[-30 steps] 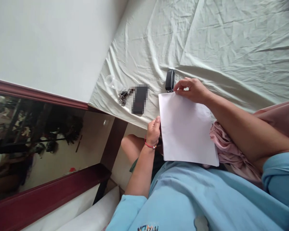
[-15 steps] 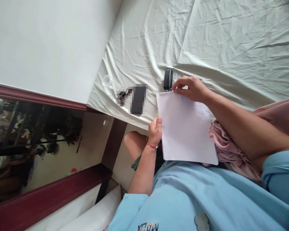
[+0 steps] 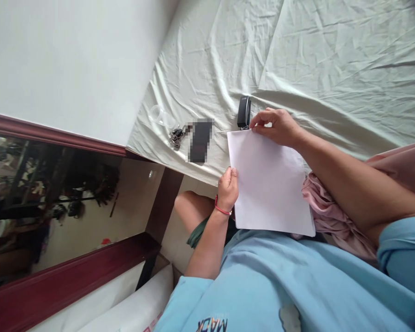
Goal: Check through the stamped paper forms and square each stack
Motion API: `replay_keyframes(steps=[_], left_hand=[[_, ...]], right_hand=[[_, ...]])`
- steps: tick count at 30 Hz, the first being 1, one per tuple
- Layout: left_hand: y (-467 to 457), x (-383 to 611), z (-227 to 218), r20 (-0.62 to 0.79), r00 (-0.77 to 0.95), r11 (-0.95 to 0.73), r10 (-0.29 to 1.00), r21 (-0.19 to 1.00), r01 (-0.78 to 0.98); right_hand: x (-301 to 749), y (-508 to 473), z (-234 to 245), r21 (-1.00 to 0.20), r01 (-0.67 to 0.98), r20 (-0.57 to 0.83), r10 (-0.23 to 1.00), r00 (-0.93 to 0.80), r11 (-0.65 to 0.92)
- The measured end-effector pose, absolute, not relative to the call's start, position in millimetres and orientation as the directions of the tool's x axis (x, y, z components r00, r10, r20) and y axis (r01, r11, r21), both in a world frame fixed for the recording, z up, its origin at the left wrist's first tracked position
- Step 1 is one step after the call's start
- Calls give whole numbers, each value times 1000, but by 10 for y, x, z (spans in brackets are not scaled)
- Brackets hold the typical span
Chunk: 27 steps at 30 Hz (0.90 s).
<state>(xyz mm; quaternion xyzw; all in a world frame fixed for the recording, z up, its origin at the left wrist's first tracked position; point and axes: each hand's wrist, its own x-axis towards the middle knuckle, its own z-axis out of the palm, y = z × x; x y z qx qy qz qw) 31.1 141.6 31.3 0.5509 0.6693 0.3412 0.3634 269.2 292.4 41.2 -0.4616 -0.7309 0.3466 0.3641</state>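
Observation:
A stack of white paper sheets (image 3: pixel 271 184) lies across my lap, its far edge resting near the bed's front edge. My left hand (image 3: pixel 228 188), with a red cord on the wrist, is closed on the left edge of the sheets, thumb on top. At the far edge my right hand (image 3: pixel 278 125) pinches the paper between thumb and fingers. Just left of those fingertips is a black stapler (image 3: pixel 244 112) on the sheet, its near end touching or overlapping the paper's far edge; which of the two I cannot tell.
Left of the paper lie a blurred dark phone-like slab (image 3: pixel 199 140), a bunch of keys (image 3: pixel 176 137) and a clear plastic cup (image 3: pixel 158 115) on the pale green bedsheet (image 3: pixel 314 55). Pink cloth (image 3: pixel 323 203) is bunched at the right. A red-framed mirror (image 3: pixel 90 207) stands left.
The view has shifted slightly. My left hand sits a touch further right on the paper's edge. The right hand keeps its pinch, and the stapler stays by the far edge.

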Motion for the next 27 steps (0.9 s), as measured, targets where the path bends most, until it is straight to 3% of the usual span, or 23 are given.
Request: replay_keyframes(steps=[5, 12, 27], left_hand=[[1393, 271, 319, -14, -158, 108, 987, 788, 606], [1394, 40, 253, 113, -172, 23, 979, 771, 636], [1443, 2, 207, 73, -99, 8, 992, 766, 643]], right_hand=[[2740, 2971, 369, -834, 392, 245, 898, -366, 387], [2844, 3036, 365, -783, 469, 240, 894, -379, 409], [2879, 3062, 369, -735, 574, 125, 904, -409, 362]])
